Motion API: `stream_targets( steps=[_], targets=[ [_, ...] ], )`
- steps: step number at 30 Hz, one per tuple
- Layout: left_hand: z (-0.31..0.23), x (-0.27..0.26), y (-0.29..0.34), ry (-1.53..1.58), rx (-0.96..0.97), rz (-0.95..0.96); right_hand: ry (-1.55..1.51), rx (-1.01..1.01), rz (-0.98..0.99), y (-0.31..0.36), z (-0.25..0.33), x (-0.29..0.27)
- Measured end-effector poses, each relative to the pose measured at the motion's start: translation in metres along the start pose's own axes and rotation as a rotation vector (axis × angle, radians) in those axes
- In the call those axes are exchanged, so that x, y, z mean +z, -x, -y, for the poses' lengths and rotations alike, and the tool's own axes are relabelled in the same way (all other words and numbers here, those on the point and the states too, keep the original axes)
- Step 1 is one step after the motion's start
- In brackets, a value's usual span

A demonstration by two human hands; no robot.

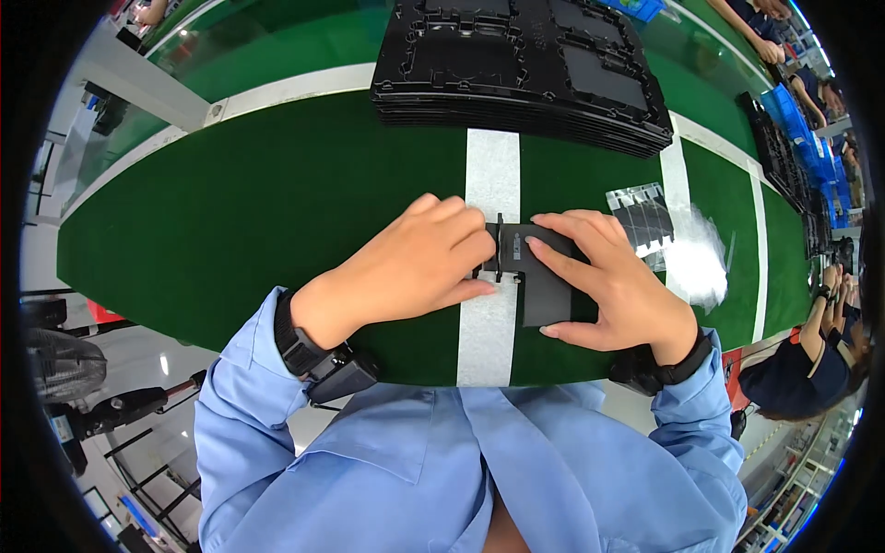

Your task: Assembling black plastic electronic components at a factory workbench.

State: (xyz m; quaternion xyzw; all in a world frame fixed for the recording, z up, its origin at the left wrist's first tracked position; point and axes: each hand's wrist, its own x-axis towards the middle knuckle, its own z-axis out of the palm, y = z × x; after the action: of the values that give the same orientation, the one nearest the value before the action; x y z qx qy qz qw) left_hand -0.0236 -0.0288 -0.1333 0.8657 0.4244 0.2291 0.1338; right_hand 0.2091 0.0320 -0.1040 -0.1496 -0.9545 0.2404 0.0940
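A flat dark-grey rectangular pack (pixel 548 302), resembling a phone battery, lies on the green work surface (pixel 230 212) in front of me. My right hand (pixel 616 281) spans it, fingertips along its far side and thumb at the near edge. At the pack's left end is a narrow black strip-like part (pixel 500 247). My left hand (pixel 415 258) has its fingers curled and pinched at that part, partly hiding it. Where the strip meets the pack, I cannot tell whether they are joined.
Stacked black moulded trays (pixel 521 103) stand beyond my hands. To the right lie a sheet with dark strips (pixel 643 219) and shiny clear film (pixel 702 263). White bands cross the green surface. Blue bins (pixel 800 129), more trays and co-workers (pixel 802 373) are farther right.
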Motion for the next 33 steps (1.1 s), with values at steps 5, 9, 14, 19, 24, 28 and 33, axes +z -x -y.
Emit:
stream_targets(
  steps=[5, 9, 14, 19, 24, 28, 33],
  targets=[
    [0.006, 0.007, 0.004, 0.15, -0.039, -0.107, 0.019, -0.023, -0.036, 0.001, 0.002, 0.001],
    [0.0, 0.003, 0.007, 0.602, -0.486, -0.262, -0.055, -0.027, -0.071, 0.006, 0.006, -0.009],
    [-0.003, 0.01, 0.013, 0.729, -0.413, -0.325, -0.305, 0.045, -0.101, 0.014, 0.002, -0.035],
    [-0.001, -0.015, 0.017, 0.354, -0.277, -0.874, -0.589, 0.029, -0.022, 0.023, -0.018, -0.04],
    [-0.052, -0.038, 0.016, -0.512, 0.407, -0.288, -1.722, -0.151, -0.429, 0.021, -0.035, -0.016],
    [-0.062, 0.003, 0.023, -0.477, 0.368, 0.16, -1.919, -0.224, -0.377, 0.0, -0.028, -0.016],
    [-0.047, -0.035, -0.006, 0.004, -0.016, -0.182, -2.127, -0.288, -0.273, -0.025, -0.016, -0.004]
  ],
)
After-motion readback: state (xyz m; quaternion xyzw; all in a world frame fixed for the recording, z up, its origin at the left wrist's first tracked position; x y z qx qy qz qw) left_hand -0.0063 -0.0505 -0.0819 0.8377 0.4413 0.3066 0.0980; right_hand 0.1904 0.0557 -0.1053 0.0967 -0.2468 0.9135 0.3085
